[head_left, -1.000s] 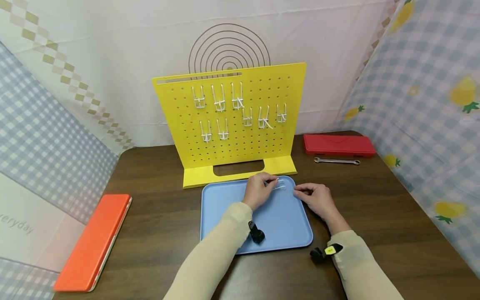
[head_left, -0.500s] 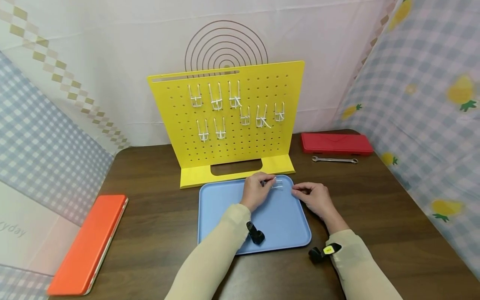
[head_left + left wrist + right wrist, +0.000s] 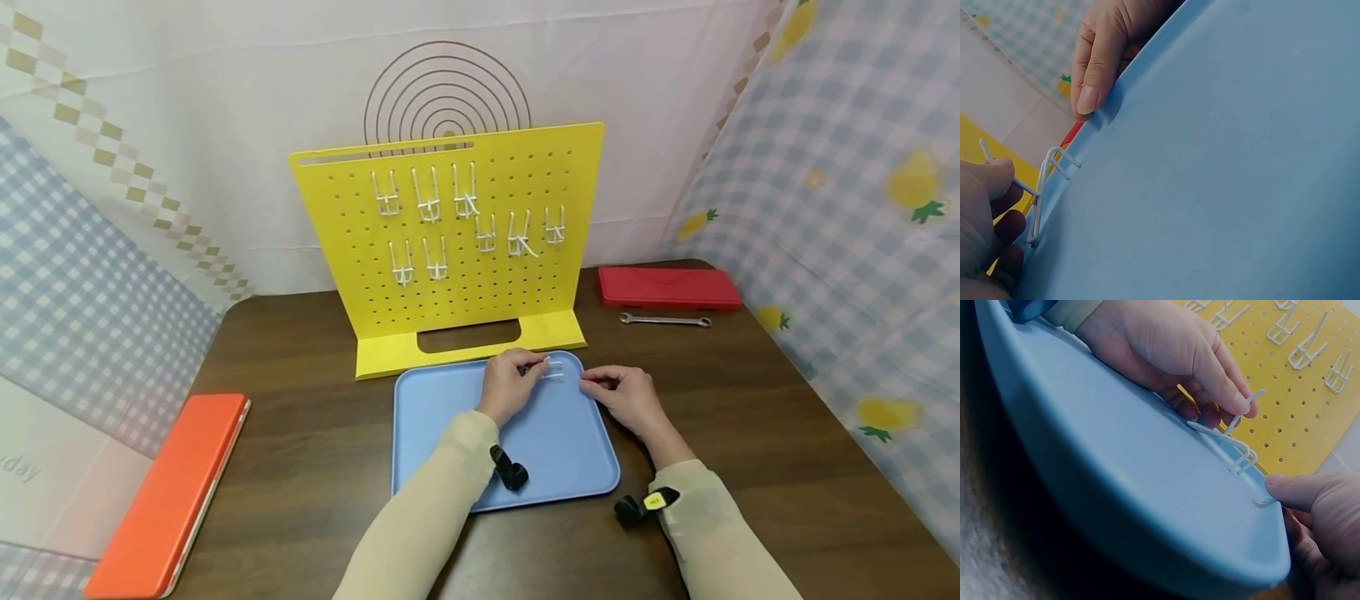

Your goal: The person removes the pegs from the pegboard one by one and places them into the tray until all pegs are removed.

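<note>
My left hand pinches the stem of a white wire pegboard hook between thumb and fingers. The hook's two bent prongs point over the far right corner of the blue tray. At the tray's right rim, my right hand grips the edge, its thumb lying over the rim and its other fingers outside. A short pale curved mark shows on the tray wall beside that thumb in the right wrist view.
Behind the tray stands a yellow pegboard carrying several white wire hooks. To its right lie a red case and a wrench. An orange case lies at the table's left edge. Cloth hangs around the table.
The head view has shifted slightly, so the scene sits a little further left. Both hands keep nearly the same position, the hook still in the left hand's pinch.
</note>
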`<state>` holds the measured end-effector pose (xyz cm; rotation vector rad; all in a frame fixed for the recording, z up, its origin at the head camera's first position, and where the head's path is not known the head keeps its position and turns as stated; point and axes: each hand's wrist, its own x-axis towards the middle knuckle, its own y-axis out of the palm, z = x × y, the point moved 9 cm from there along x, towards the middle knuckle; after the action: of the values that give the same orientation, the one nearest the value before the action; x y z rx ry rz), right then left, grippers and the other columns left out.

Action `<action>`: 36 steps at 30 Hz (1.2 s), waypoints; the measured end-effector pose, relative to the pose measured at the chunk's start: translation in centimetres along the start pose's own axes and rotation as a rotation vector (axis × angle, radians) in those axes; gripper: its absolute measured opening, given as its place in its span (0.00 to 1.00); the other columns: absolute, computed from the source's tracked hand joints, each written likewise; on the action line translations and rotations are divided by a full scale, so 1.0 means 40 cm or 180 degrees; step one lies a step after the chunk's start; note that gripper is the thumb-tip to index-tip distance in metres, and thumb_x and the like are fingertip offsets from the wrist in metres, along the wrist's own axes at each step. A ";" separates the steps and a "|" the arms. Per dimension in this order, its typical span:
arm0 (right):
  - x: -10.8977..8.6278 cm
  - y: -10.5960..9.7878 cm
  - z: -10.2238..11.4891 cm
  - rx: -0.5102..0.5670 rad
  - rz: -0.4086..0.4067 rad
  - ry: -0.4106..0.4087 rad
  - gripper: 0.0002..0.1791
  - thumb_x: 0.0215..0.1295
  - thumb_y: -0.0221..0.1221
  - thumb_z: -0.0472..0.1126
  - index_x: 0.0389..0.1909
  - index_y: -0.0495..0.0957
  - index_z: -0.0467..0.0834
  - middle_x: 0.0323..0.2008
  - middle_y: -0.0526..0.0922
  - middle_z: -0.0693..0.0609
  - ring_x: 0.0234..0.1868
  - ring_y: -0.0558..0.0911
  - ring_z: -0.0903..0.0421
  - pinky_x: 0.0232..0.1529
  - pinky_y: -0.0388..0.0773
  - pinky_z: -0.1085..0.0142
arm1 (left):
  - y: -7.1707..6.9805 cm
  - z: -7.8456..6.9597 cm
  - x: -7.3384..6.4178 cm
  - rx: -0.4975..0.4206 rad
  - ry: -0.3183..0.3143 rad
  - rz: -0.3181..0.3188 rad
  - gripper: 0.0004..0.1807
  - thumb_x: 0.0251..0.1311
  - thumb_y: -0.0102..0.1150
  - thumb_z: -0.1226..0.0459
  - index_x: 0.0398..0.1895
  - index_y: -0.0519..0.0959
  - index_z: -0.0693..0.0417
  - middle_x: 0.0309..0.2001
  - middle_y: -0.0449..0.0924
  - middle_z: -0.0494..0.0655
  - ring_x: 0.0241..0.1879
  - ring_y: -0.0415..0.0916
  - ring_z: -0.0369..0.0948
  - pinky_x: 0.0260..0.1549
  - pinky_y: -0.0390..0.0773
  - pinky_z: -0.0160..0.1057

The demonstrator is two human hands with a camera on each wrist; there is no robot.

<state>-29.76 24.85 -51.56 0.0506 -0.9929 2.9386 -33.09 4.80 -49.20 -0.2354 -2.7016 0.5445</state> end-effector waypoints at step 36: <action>0.002 -0.003 0.004 -0.0075 0.0007 -0.0069 0.13 0.59 0.67 0.50 0.43 0.86 0.49 0.38 0.86 0.52 0.35 0.79 0.54 0.34 0.78 0.62 | -0.042 -0.019 0.015 0.0178 -0.0192 0.0022 0.13 0.57 0.68 0.62 0.45 0.86 0.53 0.40 0.85 0.39 0.41 0.80 0.33 0.40 0.79 0.32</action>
<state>-29.81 24.86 -51.36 0.0810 -1.0312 2.9340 -33.48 3.67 -47.70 -0.2166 -2.7401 0.6379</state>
